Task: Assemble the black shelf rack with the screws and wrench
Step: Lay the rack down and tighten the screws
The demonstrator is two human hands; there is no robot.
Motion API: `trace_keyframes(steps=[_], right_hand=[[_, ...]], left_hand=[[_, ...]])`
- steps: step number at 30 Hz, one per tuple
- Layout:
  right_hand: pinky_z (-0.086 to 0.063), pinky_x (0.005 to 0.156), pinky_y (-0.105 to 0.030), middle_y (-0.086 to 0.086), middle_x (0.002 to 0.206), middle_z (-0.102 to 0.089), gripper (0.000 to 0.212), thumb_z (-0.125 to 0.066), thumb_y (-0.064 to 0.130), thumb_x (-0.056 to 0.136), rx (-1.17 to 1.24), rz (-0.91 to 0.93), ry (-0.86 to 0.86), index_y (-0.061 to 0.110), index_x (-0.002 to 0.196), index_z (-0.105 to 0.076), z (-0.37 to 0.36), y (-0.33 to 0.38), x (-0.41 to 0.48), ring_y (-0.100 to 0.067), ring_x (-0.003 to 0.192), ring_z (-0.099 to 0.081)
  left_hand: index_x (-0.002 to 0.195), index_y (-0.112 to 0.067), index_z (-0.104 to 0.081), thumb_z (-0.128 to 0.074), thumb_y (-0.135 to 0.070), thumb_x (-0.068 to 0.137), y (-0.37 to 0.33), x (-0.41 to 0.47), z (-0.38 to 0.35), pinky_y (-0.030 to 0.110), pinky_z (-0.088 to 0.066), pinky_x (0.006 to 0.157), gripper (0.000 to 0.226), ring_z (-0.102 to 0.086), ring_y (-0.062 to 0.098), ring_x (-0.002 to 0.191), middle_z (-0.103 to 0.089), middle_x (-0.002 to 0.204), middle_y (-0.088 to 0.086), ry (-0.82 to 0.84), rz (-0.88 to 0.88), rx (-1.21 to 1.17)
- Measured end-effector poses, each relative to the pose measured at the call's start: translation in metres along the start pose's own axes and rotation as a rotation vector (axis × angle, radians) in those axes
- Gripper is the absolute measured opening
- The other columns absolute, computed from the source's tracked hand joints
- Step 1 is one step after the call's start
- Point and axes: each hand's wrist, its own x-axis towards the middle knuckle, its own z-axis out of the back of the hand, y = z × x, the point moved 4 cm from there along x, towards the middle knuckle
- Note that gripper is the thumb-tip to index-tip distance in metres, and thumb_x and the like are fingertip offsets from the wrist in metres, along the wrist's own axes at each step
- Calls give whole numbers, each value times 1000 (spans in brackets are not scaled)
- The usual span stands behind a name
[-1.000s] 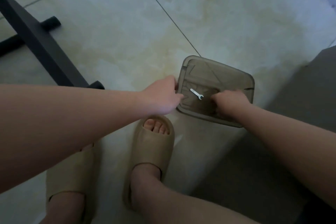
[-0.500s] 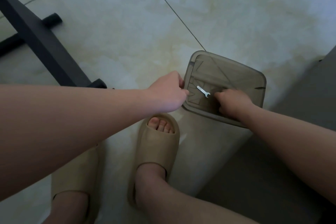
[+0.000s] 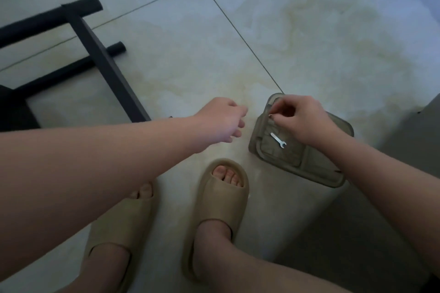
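From the head camera, the brownish see-through tray [image 3: 315, 165] on the pale floor tiles serves as the landmark. The left hand [image 3: 221, 123], which gripped the tray's left edge a moment ago, has let go and now hangs just beside that edge without touching it, fingers loosely curled and holding nothing. The right hand [image 3: 307, 121] has shifted from the near side of the tray to its far left corner, where thumb and fingertips pinch a small pale part [image 3: 271, 115]; it is too small to tell for sure, but it is likely one of the screws. The wrench [image 3: 278, 140] has not been taken up and lies flat inside the tray, just below the pinching fingers. The black shelf rack [image 3: 106, 64] lies on the floor well to the left of the tray, beyond the left hand, untouched. So the work looks to be at the fetching stage: hardware is being picked out, the tray no longer needs steadying, and no fastening on the rack has begun.
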Motion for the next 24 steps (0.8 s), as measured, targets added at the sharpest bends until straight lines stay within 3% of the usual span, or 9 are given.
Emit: trace_keyframes(steps=[2,5,10,13,16,18,21,24], right_hand=[[-43,60,-9,15,65,-64,27,-74,8,85,110,102,15,30,73,-67,2,44,-7,2,58,-54],[-47,65,-14,14,68,-66,28,-74,4,85,160,280,43,30,77,-67,-3,105,-24,-5,63,-57],[-52,78,-18,0,88,-72,24,-75,-4,85,171,492,123,19,93,-74,-31,170,-44,-11,82,-67],[-52,79,-19,5,91,-72,21,-74,0,87,151,555,105,19,98,-75,-44,187,-41,-9,85,-67],[-49,79,-13,12,92,-71,17,-72,7,90,111,552,110,21,100,-74,-61,192,-30,-3,88,-65],[-50,83,-19,15,96,-69,17,-71,15,91,8,520,201,23,105,-73,-78,189,-19,-2,94,-64],[-47,93,-28,16,109,-61,31,-67,32,91,-234,537,367,25,121,-65,-106,185,-10,-7,108,-58],[-44,96,-33,13,120,-57,46,-72,40,88,-359,615,463,26,127,-52,-125,187,-8,-16,113,-54]], left_hand=[[106,-11,-64,-47,-36,103,-5,-12,17,31,-55,75,31,-71,21,86,-70,109,9,10,53,-221],[104,-8,-66,-44,-43,105,-6,-34,44,35,-58,78,42,-73,25,90,-73,102,9,54,70,-503],[107,-1,-65,-37,-39,107,10,-61,80,28,-60,61,48,-70,18,61,-69,81,10,113,103,-764],[91,-7,-62,-40,-31,106,25,-69,105,20,-52,48,36,-64,13,50,-65,62,3,33,133,-739],[83,-8,-61,-45,-18,101,42,-71,134,17,-45,43,26,-56,12,44,-61,60,3,-53,163,-714],[87,-8,-61,-42,-6,95,52,-71,154,17,-42,44,21,-53,11,45,-59,63,3,-107,141,-675],[88,-8,-60,-30,9,86,75,-67,181,20,-40,49,35,-51,10,51,-56,71,4,-268,95,-645],[88,-11,-57,-26,13,91,97,-62,192,18,-47,53,39,-60,11,64,-62,83,7,-351,86,-613]])
